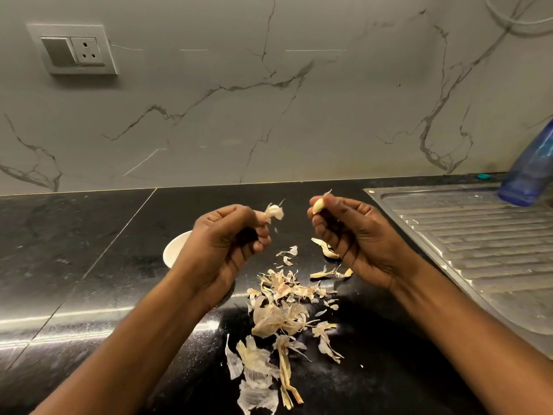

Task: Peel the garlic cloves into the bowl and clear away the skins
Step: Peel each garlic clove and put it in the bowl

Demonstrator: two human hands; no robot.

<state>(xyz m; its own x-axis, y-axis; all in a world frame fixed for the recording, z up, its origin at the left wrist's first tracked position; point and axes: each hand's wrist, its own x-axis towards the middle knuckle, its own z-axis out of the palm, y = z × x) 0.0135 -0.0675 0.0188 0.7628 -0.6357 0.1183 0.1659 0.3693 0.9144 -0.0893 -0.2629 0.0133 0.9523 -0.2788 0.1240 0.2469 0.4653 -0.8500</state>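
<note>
— Quick: where's the clove?
— Your right hand (359,235) pinches the small pale garlic clove (317,206) between thumb and fingertips, with the other fingers curled in. It's in the air above the glossy black stone counter (89,235), toward its back edge, near the ribbed steel drainboard (478,235).
— Left?
— Your left hand (227,244) is curled and pinches a crumpled papery skin scrap (273,212). The hands are apart.
— Bowl?
— The small white bowl (176,248) sits behind your left hand, mostly hidden. Can't tell what's in it.
— Handling?
— The clove is light and firm, and likely slick once bare, so pinch its sides, not the tip. The dry tan skin pile (281,313) toward the counter's front edge looks feather-light and brittle. I'd sweep it together with a flat palm rather than pick up flakes.
</note>
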